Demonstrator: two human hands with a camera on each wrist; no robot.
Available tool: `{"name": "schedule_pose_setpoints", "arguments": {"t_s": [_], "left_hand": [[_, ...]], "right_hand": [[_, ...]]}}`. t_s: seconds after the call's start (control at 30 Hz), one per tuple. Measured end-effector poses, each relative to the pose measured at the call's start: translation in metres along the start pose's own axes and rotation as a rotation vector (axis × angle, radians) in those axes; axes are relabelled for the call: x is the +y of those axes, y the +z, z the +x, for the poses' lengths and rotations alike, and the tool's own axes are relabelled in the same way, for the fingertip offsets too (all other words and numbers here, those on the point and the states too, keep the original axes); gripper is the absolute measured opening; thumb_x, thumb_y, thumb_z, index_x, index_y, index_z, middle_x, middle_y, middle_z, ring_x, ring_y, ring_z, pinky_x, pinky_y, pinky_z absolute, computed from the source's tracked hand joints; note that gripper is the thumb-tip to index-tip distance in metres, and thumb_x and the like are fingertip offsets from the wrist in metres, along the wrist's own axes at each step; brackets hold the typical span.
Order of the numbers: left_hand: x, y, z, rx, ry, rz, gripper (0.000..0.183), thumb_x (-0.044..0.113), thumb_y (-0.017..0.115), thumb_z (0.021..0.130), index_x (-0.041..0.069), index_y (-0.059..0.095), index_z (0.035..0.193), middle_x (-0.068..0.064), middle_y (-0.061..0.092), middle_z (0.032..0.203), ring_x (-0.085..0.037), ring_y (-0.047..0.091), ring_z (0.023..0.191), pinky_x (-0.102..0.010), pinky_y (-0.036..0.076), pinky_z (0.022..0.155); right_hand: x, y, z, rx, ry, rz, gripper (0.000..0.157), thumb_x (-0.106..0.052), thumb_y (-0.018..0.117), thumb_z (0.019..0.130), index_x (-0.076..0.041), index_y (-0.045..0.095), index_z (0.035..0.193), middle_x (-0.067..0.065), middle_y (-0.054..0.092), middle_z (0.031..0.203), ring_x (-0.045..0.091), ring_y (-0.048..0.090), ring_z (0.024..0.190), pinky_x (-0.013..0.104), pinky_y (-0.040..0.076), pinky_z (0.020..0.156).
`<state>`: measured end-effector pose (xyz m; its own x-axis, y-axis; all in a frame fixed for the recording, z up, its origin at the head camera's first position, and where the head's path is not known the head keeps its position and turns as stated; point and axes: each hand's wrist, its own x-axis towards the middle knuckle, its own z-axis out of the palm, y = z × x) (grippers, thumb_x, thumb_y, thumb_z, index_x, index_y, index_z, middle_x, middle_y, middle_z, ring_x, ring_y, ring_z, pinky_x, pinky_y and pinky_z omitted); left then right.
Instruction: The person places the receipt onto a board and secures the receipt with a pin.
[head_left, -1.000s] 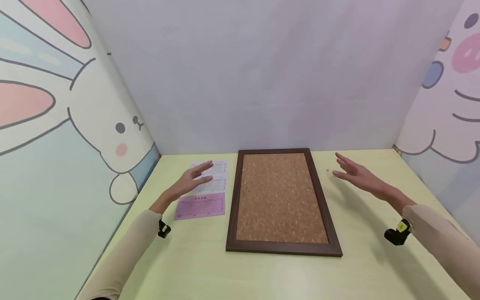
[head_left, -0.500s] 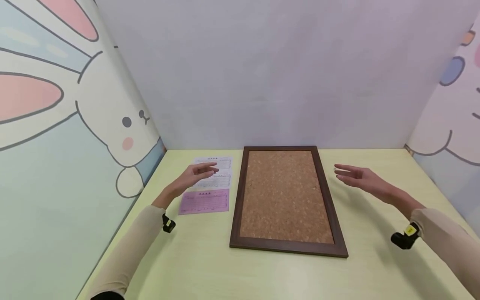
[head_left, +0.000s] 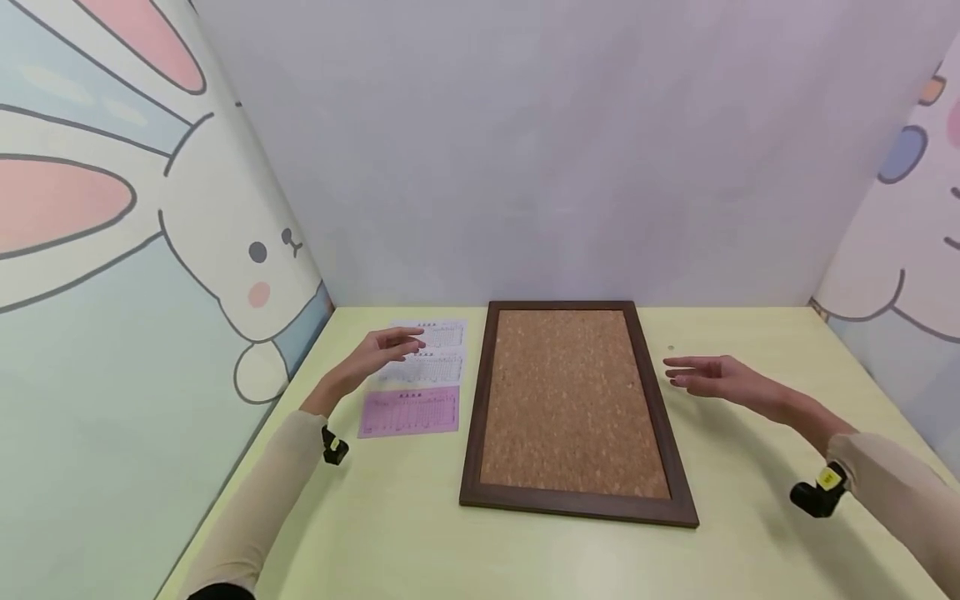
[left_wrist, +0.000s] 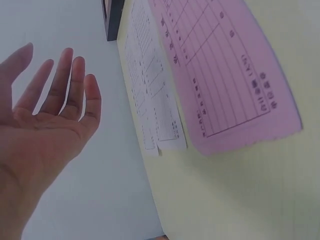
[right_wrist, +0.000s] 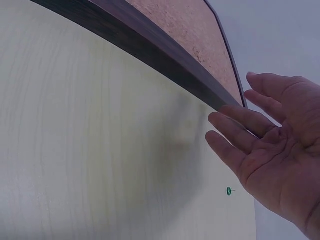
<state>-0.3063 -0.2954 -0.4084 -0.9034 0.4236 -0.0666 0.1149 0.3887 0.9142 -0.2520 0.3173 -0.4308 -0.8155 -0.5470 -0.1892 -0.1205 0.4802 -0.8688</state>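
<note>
My left hand (head_left: 378,352) hovers over the paper slips, fingers loosely extended and holding nothing. Below it lie white printed slips (head_left: 427,368), partly hidden by the hand, and a pink printed slip (head_left: 410,412) nearer me. The left wrist view shows the pink slip (left_wrist: 225,75) at close range beside the palm. My right hand (head_left: 723,383) hangs in the air just right of the framed cork board (head_left: 573,400), with relaxed fingers and nothing in them. A small green thumbtack (right_wrist: 229,191) lies on the table near that hand.
The cork board's dark brown frame (head_left: 577,508) rests flat on the pale yellow table (head_left: 375,533). A plain light wall (head_left: 555,150) rises behind the table. Painted side panels, one with a rabbit (head_left: 225,217), stand left and right.
My right hand has come down a little and its fingers now point more level toward the board. The left hand's thumb and fingers are closer together. The head view has shifted; slips and board stay put.
</note>
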Motion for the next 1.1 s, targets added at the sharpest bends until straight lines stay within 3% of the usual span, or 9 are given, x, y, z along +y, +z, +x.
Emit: {"name": "schedule_pose_setpoints", "arguments": {"t_s": [0.17, 0.4, 0.73, 1.1], "left_hand": [[-0.004, -0.016, 0.005, 0.042, -0.01, 0.015, 0.047, 0.023, 0.057, 0.106, 0.004, 0.05, 0.149, -0.023, 0.055, 0.147, -0.05, 0.047, 0.137, -0.063, 0.035, 0.116], [-0.016, -0.032, 0.018, 0.11, -0.088, 0.006, 0.052, 0.022, 0.055, 0.107, -0.002, 0.043, 0.152, -0.026, 0.051, 0.15, -0.047, 0.044, 0.14, -0.059, 0.035, 0.118], [-0.035, -0.037, 0.036, 0.192, -0.193, 0.02, 0.052, 0.018, 0.052, 0.107, -0.003, 0.04, 0.153, -0.028, 0.045, 0.153, -0.043, 0.044, 0.14, -0.057, 0.036, 0.118], [-0.05, -0.048, 0.043, 0.288, -0.349, 0.127, 0.057, 0.011, 0.059, 0.102, -0.002, 0.039, 0.153, -0.029, 0.047, 0.146, -0.038, 0.051, 0.13, -0.049, 0.045, 0.111]], "right_hand": [[0.002, 0.002, -0.001, -0.005, 0.002, 0.003, 0.057, -0.023, 0.05, 0.109, 0.0, 0.033, 0.158, 0.029, 0.038, 0.158, -0.013, 0.054, 0.122, 0.018, 0.049, 0.097], [0.003, 0.0, -0.003, -0.016, -0.035, 0.008, 0.057, -0.02, 0.05, 0.108, 0.006, 0.033, 0.156, 0.033, 0.038, 0.155, -0.011, 0.056, 0.122, 0.018, 0.051, 0.098], [0.001, -0.002, -0.001, -0.028, -0.033, 0.042, 0.056, -0.019, 0.051, 0.108, 0.01, 0.033, 0.153, 0.032, 0.048, 0.149, -0.008, 0.06, 0.12, 0.022, 0.055, 0.096], [0.011, 0.007, 0.004, -0.079, -0.032, 0.063, 0.057, -0.017, 0.052, 0.107, 0.012, 0.033, 0.153, 0.036, 0.04, 0.153, -0.009, 0.058, 0.123, 0.017, 0.051, 0.096]]}}
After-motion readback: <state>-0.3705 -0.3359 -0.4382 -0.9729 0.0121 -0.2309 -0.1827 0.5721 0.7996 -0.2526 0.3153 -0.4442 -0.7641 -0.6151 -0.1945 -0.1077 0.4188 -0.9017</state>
